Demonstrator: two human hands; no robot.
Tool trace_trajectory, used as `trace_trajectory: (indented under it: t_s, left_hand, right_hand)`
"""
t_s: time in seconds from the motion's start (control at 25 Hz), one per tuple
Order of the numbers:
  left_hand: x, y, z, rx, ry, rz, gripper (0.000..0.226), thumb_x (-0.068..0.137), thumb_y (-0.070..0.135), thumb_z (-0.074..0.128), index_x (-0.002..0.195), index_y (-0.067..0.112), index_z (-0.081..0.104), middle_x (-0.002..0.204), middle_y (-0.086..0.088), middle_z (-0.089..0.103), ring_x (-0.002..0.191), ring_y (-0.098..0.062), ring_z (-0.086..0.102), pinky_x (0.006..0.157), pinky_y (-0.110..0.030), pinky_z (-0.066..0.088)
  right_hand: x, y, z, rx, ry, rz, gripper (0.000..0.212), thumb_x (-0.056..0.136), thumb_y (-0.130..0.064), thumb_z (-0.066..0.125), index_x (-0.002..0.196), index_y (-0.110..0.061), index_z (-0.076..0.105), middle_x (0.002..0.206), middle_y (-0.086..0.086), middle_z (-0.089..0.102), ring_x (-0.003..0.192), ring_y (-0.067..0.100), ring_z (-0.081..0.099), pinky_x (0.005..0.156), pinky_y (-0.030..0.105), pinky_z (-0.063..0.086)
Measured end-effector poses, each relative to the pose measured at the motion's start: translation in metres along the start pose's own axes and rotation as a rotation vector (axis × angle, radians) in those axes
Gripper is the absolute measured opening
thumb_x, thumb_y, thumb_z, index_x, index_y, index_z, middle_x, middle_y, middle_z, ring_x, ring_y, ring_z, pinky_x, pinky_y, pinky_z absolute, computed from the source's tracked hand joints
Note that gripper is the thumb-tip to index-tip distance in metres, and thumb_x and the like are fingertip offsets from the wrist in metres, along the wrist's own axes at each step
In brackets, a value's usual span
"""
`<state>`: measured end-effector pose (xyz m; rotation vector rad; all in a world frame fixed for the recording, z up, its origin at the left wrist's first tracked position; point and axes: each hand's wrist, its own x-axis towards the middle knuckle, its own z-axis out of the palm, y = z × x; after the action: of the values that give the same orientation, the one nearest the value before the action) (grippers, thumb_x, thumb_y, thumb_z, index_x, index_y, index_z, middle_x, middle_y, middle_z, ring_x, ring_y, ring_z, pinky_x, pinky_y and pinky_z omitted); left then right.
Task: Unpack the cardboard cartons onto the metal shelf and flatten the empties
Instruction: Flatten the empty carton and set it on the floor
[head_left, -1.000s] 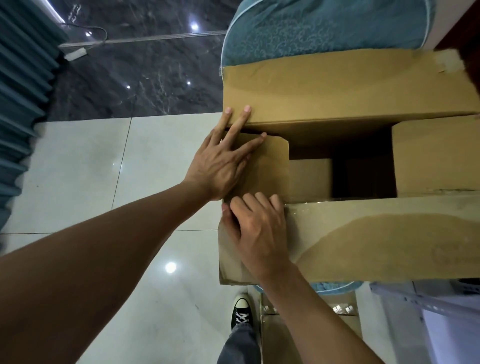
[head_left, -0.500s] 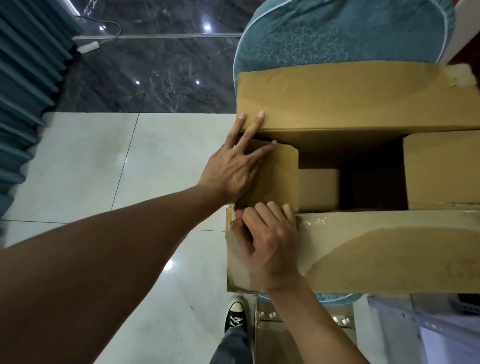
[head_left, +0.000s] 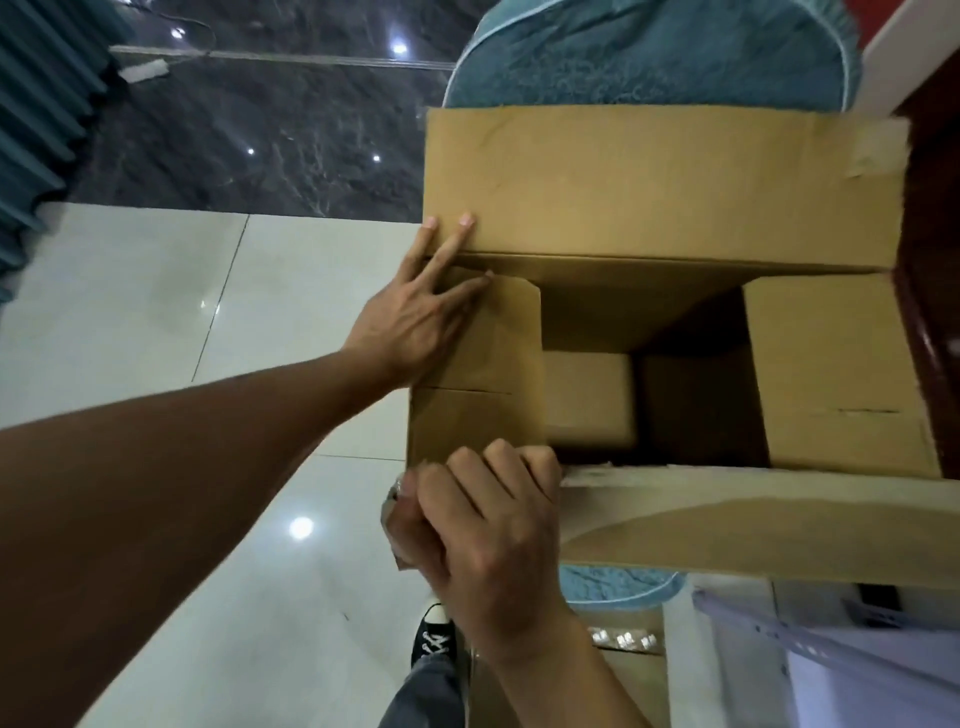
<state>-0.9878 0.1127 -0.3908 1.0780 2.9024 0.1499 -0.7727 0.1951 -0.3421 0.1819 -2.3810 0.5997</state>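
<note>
- A pleated teal curtain (head_left: 41, 104) hangs at the far left, above the pale tiled floor (head_left: 130, 312).
- The left hand (head_left: 415, 322) lies flat on the carton's left end, its fingers (head_left: 447, 244) straight and spread, holding nothing.
- Its two longest fingertips rest on the near edge of the far flap (head_left: 665, 182). The other fingers and the palm press on the short left flap (head_left: 488, 364) beneath them.
- The right hand (head_left: 483, 525) is curled at the near left corner, its fingers (head_left: 498, 467) hooked over the left end of the near flap (head_left: 753, 525).
- Something shiny, perhaps crumpled clear tape, shows by its thumb; it is too blurred to be sure.
- A black sneaker (head_left: 434, 639) stands on the floor below that wrist.
- The cardboard carton (head_left: 587, 301) sits open between the two hands and runs off to their right.
- A smaller cardboard box (head_left: 587, 400) lies inside it, just right of the short left flap and beyond the right knuckles.
- The short right flap (head_left: 831, 364) is well apart from both hands.
- A teal cushion (head_left: 649, 52) shows beyond the far flap.
</note>
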Motion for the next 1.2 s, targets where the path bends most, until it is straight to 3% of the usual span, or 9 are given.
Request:
trace_trajectory:
  t_s: [0.2,0.32,0.48,0.64,0.84,1.0,1.2]
  left_hand:
    - [-0.005,0.014,-0.005,0.069,0.001,0.0,0.056,0.103,0.052,0.018,0.154,0.037,0.033,0.167,0.001,-0.018,0.153,-0.032,-0.015,0.114,-0.054,0.038]
    - [-0.01,0.021,-0.008,0.143,0.029,-0.009,0.057,0.103,0.052,0.018,0.155,0.035,0.032,0.168,-0.004,-0.013,0.154,-0.036,-0.007,0.117,-0.055,0.03]
    - [-0.01,0.028,-0.007,0.244,0.034,-0.016,0.059,0.102,0.044,0.046,0.157,0.034,0.026,0.168,-0.011,-0.009,0.152,-0.042,0.002,0.117,-0.055,0.026]
    - [-0.011,0.052,-0.02,0.194,0.02,-0.086,0.061,0.096,0.039,0.06,0.151,0.025,0.038,0.166,-0.018,0.006,0.149,-0.046,0.014,0.114,-0.059,0.027]
    - [-0.027,0.112,-0.034,0.039,-0.081,0.059,0.059,0.099,0.051,0.036,0.155,0.031,0.03,0.167,-0.012,0.007,0.151,-0.039,0.013,0.116,-0.058,0.024]
    - [-0.051,0.154,-0.02,0.011,-0.172,0.119,0.061,0.1,0.051,0.041,0.156,0.038,0.022,0.168,-0.007,-0.003,0.154,-0.035,0.003,0.121,-0.056,0.015]
    - [-0.078,0.171,0.008,0.081,-0.167,0.083,0.063,0.095,0.051,0.051,0.153,0.033,0.035,0.167,-0.012,0.01,0.152,-0.04,0.011,0.118,-0.063,0.02]
  right_hand:
    - [-0.007,0.004,-0.008,-0.007,-0.027,0.058,0.032,0.097,-0.033,0.065,0.07,-0.016,0.06,0.067,0.001,0.05,0.065,0.02,0.044,0.064,0.039,0.036]
    - [-0.013,0.0,-0.024,0.076,-0.073,0.114,0.035,0.099,-0.039,0.061,0.073,-0.014,0.064,0.07,0.003,0.054,0.068,0.021,0.048,0.067,0.04,0.039]
    - [-0.016,0.003,-0.056,0.101,-0.134,0.164,0.027,0.101,-0.031,0.054,0.087,-0.015,0.071,0.08,0.001,0.064,0.075,0.02,0.055,0.073,0.04,0.045]
    - [-0.028,0.019,-0.089,0.024,-0.109,0.261,0.025,0.1,-0.033,0.055,0.089,-0.019,0.073,0.087,-0.004,0.068,0.082,0.014,0.058,0.079,0.033,0.048]
    - [-0.045,0.031,-0.122,-0.056,-0.003,0.3,0.022,0.093,-0.031,0.063,0.078,-0.019,0.074,0.081,-0.003,0.067,0.077,0.017,0.06,0.075,0.035,0.047]
    - [-0.056,0.039,-0.145,-0.079,0.01,0.327,0.032,0.097,-0.033,0.056,0.073,-0.018,0.071,0.076,-0.003,0.064,0.072,0.017,0.058,0.071,0.03,0.043]
    - [-0.057,0.048,-0.162,-0.072,-0.07,0.375,0.033,0.1,-0.037,0.05,0.078,-0.021,0.071,0.078,-0.005,0.063,0.074,0.012,0.055,0.068,0.026,0.045]
